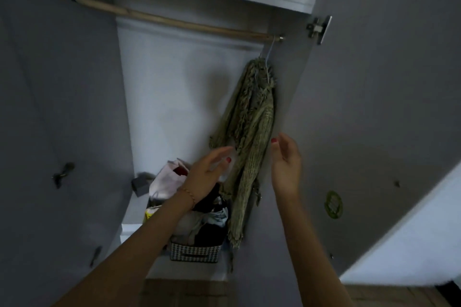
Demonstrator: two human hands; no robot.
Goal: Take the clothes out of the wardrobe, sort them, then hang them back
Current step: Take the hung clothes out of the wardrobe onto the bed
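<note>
Wardrobe interior, head view. One olive-green knitted garment with fringed edges (245, 132) hangs on a thin pale wire hanger (269, 62) from the round wooden rail (174, 21), at the rail's right end, close against the grey right side panel (287, 112). The garment's long axis runs vertically: collar end up at the hanger, loose ends and a narrow strip pointing down past the basket below. It hangs bunched and folded on itself.

The left hand (205, 177) is raised just left of the garment's lower half, palm turned towards it, fingers straight and slightly spread; it grips nothing, and motion blur prevents telling whether the fingertips touch the fabric. A thin beaded bracelet (188, 194) sits on that wrist. The right hand (287, 159) is raised just right of the garment, in front of the side panel, fingers relaxed and lightly bent, thumb apart from them, holding nothing; contact with the fabric cannot be confirmed.

On the wardrobe floor shelf (132, 228), below the left hand, stands a black-and-white houndstooth basket (195, 252) filled with mixed folded clothing. Behind it are a pale pink bag (166, 182) and a small grey box (139, 185). The open right door (374, 107) carries a round green sticker (333, 204) and a metal hinge (318, 28) at its top.
</note>
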